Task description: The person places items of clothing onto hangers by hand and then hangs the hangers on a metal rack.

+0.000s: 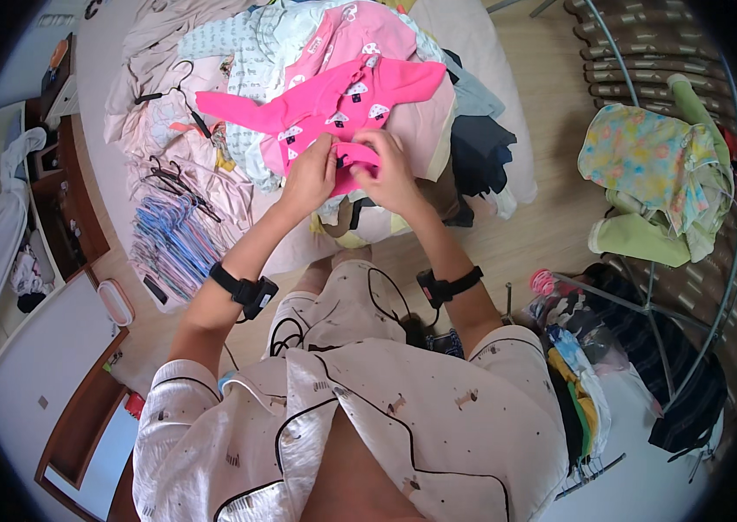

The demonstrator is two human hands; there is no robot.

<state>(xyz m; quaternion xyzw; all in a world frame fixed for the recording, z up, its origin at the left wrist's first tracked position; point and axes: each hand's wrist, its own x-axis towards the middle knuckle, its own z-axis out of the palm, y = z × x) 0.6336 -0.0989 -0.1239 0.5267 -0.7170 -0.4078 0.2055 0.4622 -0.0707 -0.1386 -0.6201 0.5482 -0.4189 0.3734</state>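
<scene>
A bright pink long-sleeved child's top (320, 111) with a small dark-and-white print lies spread over a heap of clothes, its sleeves reaching out to both sides. At its near edge, my left hand (309, 177) pinches the fabric. My right hand (391, 178) grips the same edge a little to the right, fingers curled over it. Between the hands the edge is lifted into a loop with a dark gap inside. My fingertips are partly hidden by the cloth. Under the top lies a paler pink garment (342, 39).
Blue and purple hangers (173, 230) are bunched on the bed (512, 96) at left, near black hangers (181, 187). Dark clothing (479, 157) lies right of the heap. Further right, a metal rack (727, 287) holds a green garment (642, 242) and a flowered cloth (638, 157).
</scene>
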